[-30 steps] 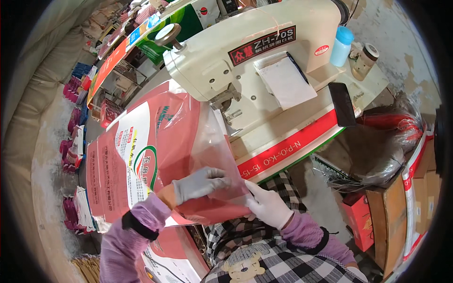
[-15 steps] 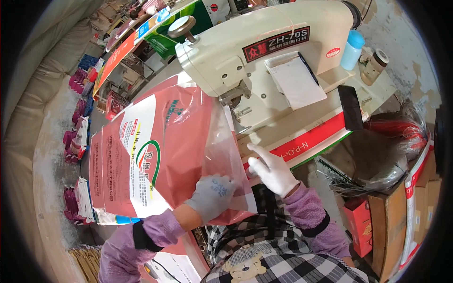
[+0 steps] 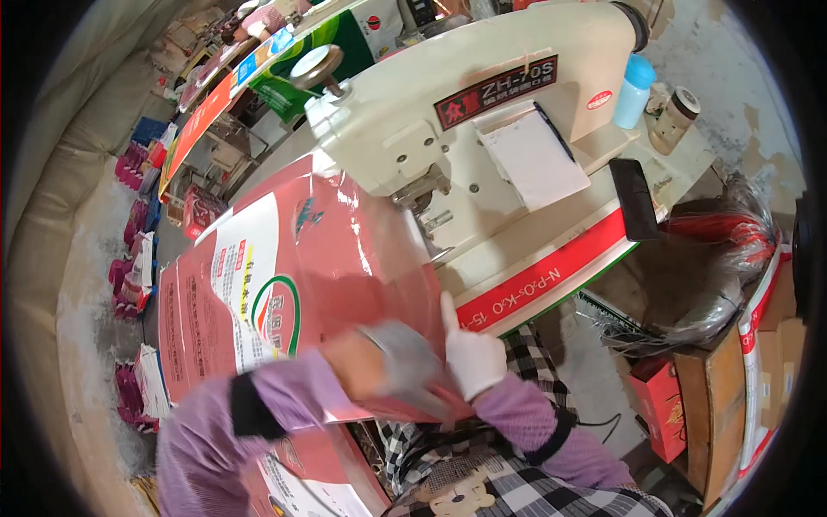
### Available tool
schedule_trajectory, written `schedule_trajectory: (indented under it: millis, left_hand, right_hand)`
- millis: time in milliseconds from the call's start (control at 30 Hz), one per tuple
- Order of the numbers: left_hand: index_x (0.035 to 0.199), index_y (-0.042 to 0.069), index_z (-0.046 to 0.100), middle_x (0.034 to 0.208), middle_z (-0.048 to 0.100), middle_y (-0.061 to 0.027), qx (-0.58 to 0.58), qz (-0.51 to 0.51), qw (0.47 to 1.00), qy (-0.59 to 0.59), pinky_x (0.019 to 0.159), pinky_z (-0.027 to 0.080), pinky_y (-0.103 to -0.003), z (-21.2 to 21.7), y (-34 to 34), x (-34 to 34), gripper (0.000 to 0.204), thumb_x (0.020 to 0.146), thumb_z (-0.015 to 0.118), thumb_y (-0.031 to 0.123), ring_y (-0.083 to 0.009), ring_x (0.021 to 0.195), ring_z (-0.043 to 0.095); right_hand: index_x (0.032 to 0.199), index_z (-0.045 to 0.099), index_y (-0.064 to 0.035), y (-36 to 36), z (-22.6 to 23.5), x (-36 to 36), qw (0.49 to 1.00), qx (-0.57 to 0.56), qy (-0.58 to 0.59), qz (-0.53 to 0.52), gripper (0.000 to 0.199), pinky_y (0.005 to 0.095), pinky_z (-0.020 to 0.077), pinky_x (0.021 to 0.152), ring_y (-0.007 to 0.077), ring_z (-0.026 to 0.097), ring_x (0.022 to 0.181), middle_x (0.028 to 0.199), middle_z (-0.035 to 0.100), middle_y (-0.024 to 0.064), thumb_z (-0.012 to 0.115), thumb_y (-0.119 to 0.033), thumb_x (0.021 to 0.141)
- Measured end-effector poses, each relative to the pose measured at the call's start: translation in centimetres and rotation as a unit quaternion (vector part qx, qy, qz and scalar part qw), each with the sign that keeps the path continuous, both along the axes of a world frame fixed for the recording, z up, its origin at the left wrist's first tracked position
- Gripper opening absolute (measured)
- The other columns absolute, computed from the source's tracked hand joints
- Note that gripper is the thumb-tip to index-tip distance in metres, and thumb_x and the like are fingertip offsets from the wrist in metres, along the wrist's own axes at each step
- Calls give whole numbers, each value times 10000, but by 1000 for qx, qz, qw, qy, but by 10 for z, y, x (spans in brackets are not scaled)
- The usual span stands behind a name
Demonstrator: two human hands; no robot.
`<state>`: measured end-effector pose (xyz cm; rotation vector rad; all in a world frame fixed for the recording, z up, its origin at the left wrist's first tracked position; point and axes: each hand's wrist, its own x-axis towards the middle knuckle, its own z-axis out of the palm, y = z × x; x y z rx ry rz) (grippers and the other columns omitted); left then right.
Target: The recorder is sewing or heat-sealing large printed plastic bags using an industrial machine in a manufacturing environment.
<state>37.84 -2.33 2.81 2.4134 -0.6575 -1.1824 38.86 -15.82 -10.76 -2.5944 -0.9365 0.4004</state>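
A large pink-red and white printed plastic bag (image 3: 336, 284) lies flat in front of me, its right part clear and glossy. My left hand (image 3: 409, 366), in a grey glove, is over the bag's near right corner; motion smears its fingers, so its grip cannot be told. At the bag's right edge is my right hand (image 3: 474, 358) in a white glove, with the index finger stretched away from me and the other fingers partly hidden. Just beyond the bag stands a cream sewing machine (image 3: 413, 159), its needle area close to the bag's far right edge.
A notepad (image 3: 534, 155) with a pen rests on the machine bed, beside a black phone (image 3: 633, 200). Behind are a blue bottle (image 3: 636, 90) and a jar (image 3: 674, 121). Cardboard boxes (image 3: 711, 414) stand at right. Stacked bundles (image 3: 129, 388) line the left; another person (image 3: 258, 19) is far off.
My right hand has come left and nearer, onto the bag's edge. My left hand has swung right across the bag's near corner. The bag's clear right part has shifted and flattened.
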Motion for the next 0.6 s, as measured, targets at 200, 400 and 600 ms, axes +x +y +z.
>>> schedule_trajectory:
  millis: [200,400,600]
  left_hand:
    - [770,53,700,790,689,-119,293,17,956,22,624,502,-402,112,39,49,469,865,615,505,-271,713,664]
    - [856,20,681,702,612,-109,326,-271,831,-360,565,476,-379,-68,-80,-78,128,815,568,64,-257,734,608]
    - [1468,24,314,1459,398,-232,422,241,719,-496,1108,329,-441,95,187,-49,862,710,723,56,-401,1350,374]
  right_hand:
    - [1449,373,-50,43,-17,72,998,16,-58,-36,675,395,502,473,255,668,559,631,670,77,548,-146,804]
    - [1518,243,-108,127,-31,92,995,47,80,-25,678,495,489,459,270,695,610,736,709,111,476,-153,882]
    - [1404,423,-52,80,-64,77,989,141,-35,-27,578,437,502,469,315,662,560,661,676,110,517,-171,846]
